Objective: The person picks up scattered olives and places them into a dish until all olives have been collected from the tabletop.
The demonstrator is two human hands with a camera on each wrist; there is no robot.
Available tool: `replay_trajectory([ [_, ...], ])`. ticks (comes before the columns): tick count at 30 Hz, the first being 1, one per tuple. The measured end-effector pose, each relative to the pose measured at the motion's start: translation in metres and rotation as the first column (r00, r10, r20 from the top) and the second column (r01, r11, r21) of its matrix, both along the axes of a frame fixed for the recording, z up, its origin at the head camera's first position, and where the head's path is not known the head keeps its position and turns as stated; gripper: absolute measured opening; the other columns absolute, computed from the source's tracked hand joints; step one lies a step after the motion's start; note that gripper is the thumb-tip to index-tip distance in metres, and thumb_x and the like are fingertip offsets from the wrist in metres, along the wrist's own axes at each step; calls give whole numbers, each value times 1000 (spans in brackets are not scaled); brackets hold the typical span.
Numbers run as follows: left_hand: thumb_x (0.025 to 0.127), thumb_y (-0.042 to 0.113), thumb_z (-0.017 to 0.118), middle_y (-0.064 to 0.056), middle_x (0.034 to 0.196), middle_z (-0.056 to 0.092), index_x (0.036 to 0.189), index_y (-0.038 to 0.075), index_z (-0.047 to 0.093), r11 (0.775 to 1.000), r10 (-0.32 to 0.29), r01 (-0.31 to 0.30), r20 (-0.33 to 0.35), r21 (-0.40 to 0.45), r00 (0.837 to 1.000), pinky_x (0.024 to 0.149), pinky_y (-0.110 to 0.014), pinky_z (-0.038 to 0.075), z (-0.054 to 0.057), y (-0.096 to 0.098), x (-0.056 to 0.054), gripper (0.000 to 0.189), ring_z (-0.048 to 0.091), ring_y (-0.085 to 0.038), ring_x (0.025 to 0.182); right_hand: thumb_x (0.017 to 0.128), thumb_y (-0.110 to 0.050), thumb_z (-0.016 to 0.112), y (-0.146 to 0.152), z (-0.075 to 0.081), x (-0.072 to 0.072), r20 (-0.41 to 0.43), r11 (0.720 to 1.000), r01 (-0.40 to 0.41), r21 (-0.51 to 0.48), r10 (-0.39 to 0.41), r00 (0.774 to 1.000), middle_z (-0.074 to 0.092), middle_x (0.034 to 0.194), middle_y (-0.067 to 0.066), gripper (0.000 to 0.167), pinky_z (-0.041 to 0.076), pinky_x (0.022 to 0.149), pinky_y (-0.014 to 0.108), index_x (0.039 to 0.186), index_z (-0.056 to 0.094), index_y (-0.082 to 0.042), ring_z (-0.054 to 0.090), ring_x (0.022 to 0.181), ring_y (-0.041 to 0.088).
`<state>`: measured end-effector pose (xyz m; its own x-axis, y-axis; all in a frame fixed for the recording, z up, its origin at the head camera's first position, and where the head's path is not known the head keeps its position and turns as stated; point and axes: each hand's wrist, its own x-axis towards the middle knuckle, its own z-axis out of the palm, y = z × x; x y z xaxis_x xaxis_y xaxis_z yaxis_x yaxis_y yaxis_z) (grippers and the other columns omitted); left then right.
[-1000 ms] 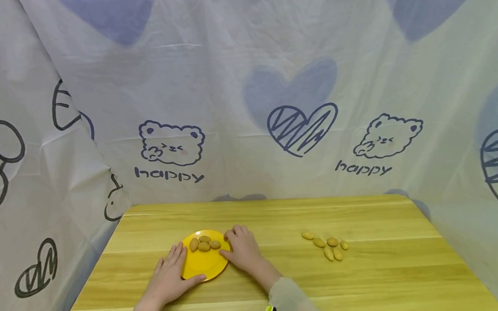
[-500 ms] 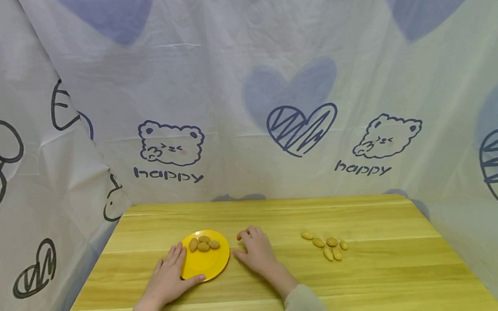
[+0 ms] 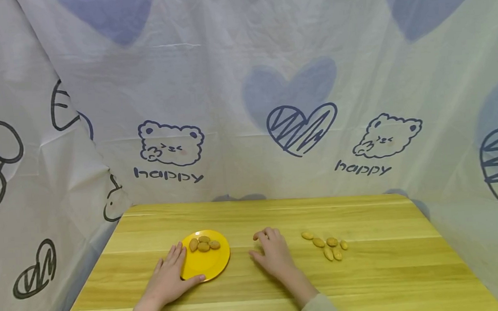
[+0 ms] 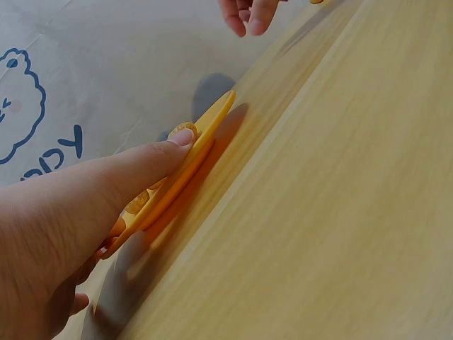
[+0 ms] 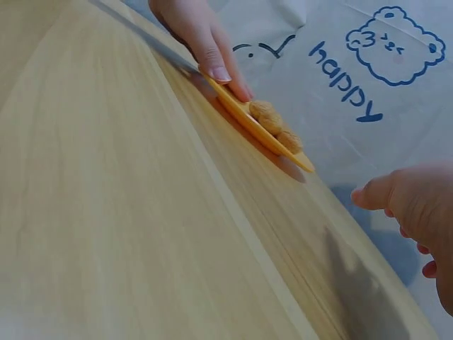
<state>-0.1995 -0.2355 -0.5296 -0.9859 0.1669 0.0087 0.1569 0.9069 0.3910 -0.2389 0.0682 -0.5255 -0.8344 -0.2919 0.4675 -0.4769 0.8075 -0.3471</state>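
A round yellow plate (image 3: 208, 265) lies on the wooden table, with several brown walnut-like nuts (image 3: 203, 246) grouped toward its back. My left hand (image 3: 167, 275) rests along the plate's left side, fingers nearly straight and thumb lying over the front rim. In the left wrist view the thumb of my left hand (image 4: 124, 173) overlaps the nearest nut. Between the plate and a loose cluster on the right is my right hand (image 3: 275, 254), fingers loosely bent and holding nothing. That cluster holds several pale, elongated pieces like nuts in shells (image 3: 328, 253).
The wooden table (image 3: 388, 266) ends at the back against a hanging white cloth (image 3: 237, 175) printed with hearts and bears. Another fold of the cloth hangs along the left side.
My right hand has let go of the plate's right rim and moved right, toward the loose cluster. The left hand and plate stay in place.
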Motion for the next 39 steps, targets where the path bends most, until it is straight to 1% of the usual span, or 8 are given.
replay_trajectory([
  [4, 80, 79, 51, -20, 162, 18, 151, -3, 29, 1000, 1, -1, 1, -2, 1000, 117, -67, 15, -1, -1, 0, 111, 16, -39, 150, 79, -30, 81, 8, 0, 2, -28, 1000, 8, -22, -9, 1000, 58, 100, 2, 34, 42, 74, 33, 104, 65, -13, 50, 90, 19],
  [8, 80, 79, 52, -20, 162, 18, 151, -3, 29, 1000, 2, -2, 2, 3, 1000, 117, -68, 14, -2, -1, 1, 110, 16, -39, 150, 79, -31, 81, 16, 2, 6, -22, 999, 20, -43, -21, 1000, 58, 100, 2, 34, 43, 75, 34, 104, 65, -13, 50, 90, 20],
  [11, 80, 78, 52, -20, 162, 18, 151, -3, 29, 1000, 2, -2, 4, 9, 1000, 116, -68, 14, -2, -1, 2, 110, 16, -40, 150, 80, -32, 80, 22, 2, 9, -16, 999, 38, -39, -39, 999, 57, 100, 1, 34, 44, 77, 34, 105, 65, -15, 50, 92, 19],
  [19, 80, 79, 52, -19, 162, 18, 151, -3, 30, 1000, 4, -4, 1, 7, 1000, 117, -67, 14, -4, -1, 2, 110, 15, -40, 150, 76, -29, 83, 41, 1, 15, -74, 996, 79, -44, -82, 994, 58, 99, 2, 36, 45, 77, 35, 103, 66, -12, 51, 91, 18],
  [24, 80, 78, 53, -19, 162, 18, 150, -3, 30, 1000, 8, -8, -9, 8, 1000, 117, -67, 14, -2, 0, 2, 109, 16, -40, 150, 76, -28, 83, 56, 0, 19, -70, 993, 112, -43, -115, 991, 60, 101, 4, 36, 47, 78, 36, 104, 67, -10, 53, 94, 20],
  [30, 80, 77, 53, -19, 162, 18, 150, -3, 30, 1000, 8, -8, 0, 12, 1000, 118, -66, 13, 0, 0, 2, 110, 16, -39, 150, 76, -27, 83, 74, -3, 22, -58, 986, 160, -46, -163, 985, 62, 100, 6, 36, 46, 79, 39, 103, 68, -9, 54, 94, 24],
  [35, 80, 78, 52, -19, 162, 17, 151, -3, 29, 1000, 8, -8, 9, 12, 1000, 118, -67, 13, 1, 0, 2, 110, 15, -39, 150, 75, -24, 84, 87, -5, 23, -78, 983, 177, -50, -181, 980, 63, 101, 10, 36, 45, 78, 40, 102, 67, -7, 54, 92, 26],
  [39, 80, 78, 52, -19, 162, 17, 150, -3, 30, 1000, 7, -7, 4, 13, 1000, 118, -67, 13, 1, 0, 1, 110, 15, -39, 150, 75, -23, 84, 98, -7, 23, -87, 979, 200, -46, -203, 975, 62, 101, 11, 37, 44, 78, 41, 102, 68, -6, 53, 92, 27],
])
